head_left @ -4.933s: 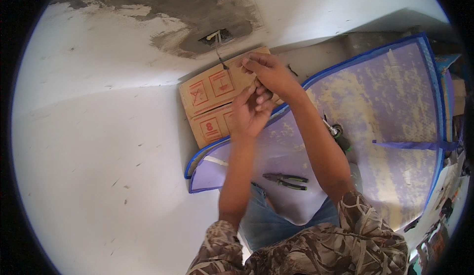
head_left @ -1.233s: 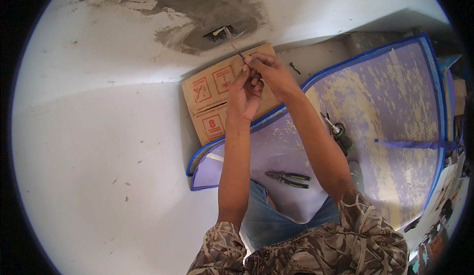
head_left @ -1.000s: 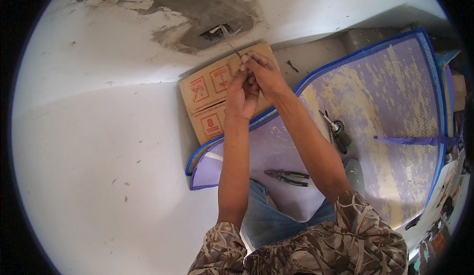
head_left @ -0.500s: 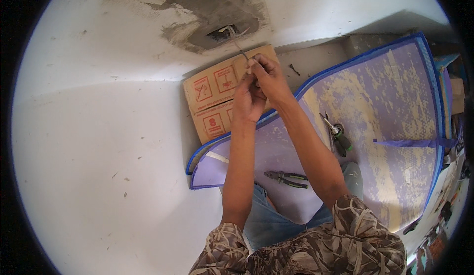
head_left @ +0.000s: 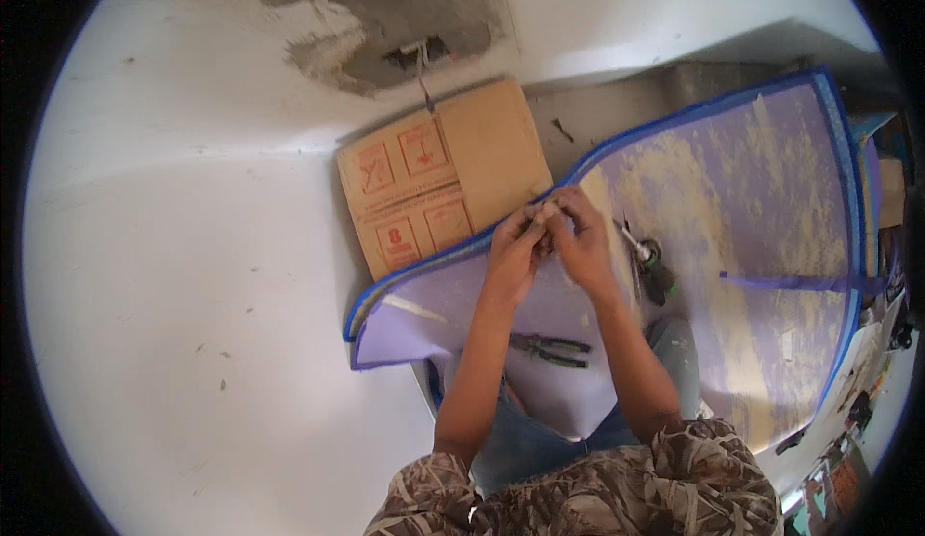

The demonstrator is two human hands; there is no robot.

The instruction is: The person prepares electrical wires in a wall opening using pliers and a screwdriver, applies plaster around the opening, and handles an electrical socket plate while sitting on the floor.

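Note:
My left hand (head_left: 516, 247) and my right hand (head_left: 581, 239) meet over the blue edge of a purple mat (head_left: 674, 180). Their fingers are pinched together, and anything between them is too small or hidden to make out. Beyond them, a wire (head_left: 425, 91) with a dark lower end hangs out of a wall box opening (head_left: 418, 52), apart from both hands. A brown cardboard sheet (head_left: 493, 141) with red print lies below the wire. Pliers (head_left: 549, 349) with black and green handles rest on the mat, partly covered by my left forearm.
On the mat to the right lies a screwdriver (head_left: 652, 268) with a black and green handle, beside another thin tool. Rough grey plaster (head_left: 385, 6) surrounds the wall opening. A purple strap (head_left: 790, 281) crosses the mat, and mixed items crowd the far right edge.
Both hands have come away from the wire and moved back toward me, over the mat. The wire now hangs free. The view has shifted slightly.

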